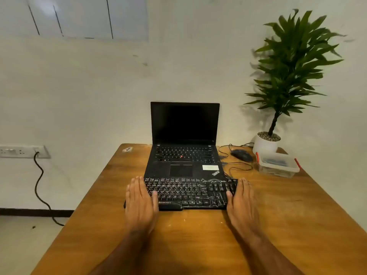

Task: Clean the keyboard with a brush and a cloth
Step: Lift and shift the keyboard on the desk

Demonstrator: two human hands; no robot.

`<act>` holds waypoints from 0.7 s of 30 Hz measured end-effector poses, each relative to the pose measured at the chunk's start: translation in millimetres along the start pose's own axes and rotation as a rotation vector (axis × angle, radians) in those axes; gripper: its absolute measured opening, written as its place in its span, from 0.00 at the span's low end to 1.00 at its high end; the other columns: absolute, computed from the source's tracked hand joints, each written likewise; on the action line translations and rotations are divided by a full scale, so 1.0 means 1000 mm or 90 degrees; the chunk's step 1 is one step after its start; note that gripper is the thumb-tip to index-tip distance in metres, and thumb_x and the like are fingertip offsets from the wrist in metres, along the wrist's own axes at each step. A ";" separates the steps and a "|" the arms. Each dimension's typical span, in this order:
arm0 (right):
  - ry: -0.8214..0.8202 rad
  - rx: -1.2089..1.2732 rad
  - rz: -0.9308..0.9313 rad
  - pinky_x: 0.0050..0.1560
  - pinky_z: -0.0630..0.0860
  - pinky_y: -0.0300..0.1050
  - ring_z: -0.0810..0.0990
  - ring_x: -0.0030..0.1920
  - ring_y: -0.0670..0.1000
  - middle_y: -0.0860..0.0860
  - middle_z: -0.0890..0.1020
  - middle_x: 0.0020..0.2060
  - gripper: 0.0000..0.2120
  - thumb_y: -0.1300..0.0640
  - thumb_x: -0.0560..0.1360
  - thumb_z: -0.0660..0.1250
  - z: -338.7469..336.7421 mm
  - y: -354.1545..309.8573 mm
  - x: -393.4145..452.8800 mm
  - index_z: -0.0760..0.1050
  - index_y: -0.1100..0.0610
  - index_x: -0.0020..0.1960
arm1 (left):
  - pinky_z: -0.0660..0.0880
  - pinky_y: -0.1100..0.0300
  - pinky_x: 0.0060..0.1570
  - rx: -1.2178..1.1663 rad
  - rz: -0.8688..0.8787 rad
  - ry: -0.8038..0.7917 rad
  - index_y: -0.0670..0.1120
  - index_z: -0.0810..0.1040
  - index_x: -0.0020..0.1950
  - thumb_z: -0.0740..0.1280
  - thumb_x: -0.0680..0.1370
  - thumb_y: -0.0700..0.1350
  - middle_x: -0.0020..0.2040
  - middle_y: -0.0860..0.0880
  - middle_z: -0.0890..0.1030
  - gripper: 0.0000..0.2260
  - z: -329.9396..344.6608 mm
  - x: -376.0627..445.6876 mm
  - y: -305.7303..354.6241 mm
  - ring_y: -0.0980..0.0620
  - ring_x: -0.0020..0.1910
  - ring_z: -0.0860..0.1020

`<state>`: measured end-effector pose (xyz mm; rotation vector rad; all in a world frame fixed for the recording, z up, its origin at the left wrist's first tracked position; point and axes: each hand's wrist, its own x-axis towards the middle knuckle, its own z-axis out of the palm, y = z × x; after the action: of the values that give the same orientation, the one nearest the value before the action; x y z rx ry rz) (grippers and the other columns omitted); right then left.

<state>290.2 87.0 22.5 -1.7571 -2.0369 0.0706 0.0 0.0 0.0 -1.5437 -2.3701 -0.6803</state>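
At six o'clock of the open laptop (183, 151), the keyboard (188, 193) lies flat on the worktop (278, 215), left hand (140, 199) and right hand (241, 199) bracketing its ends with straight fingers (137, 185) together, so squaring it calls for even pressure from both sides.

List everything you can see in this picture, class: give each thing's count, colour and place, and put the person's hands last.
Black external keyboard: one, near middle of the table, in front of the laptop.
Black open laptop: one, dark screen, behind the keyboard.
Black wired mouse: one, right of the laptop.
Clear plastic box with red clips: one, far right of the table.
Green plant in white pot: one, far right corner.
Brown wooden table: one, under everything.
White wall socket with black cable: one, left wall.
Left hand: flat on the keyboard's left end.
Right hand: flat against the keyboard's right end.
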 end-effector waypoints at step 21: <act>0.016 0.186 0.142 0.68 0.70 0.56 0.66 0.71 0.58 0.59 0.72 0.70 0.27 0.46 0.82 0.58 -0.002 0.020 -0.004 0.64 0.62 0.75 | 0.71 0.43 0.63 -0.289 -0.306 -0.028 0.34 0.74 0.63 0.62 0.85 0.49 0.59 0.37 0.78 0.18 -0.022 0.001 -0.001 0.39 0.60 0.74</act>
<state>309.8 86.7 17.1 -1.7759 -1.7056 0.3932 -2.6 -10.1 19.1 -1.1214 -2.7835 -1.3777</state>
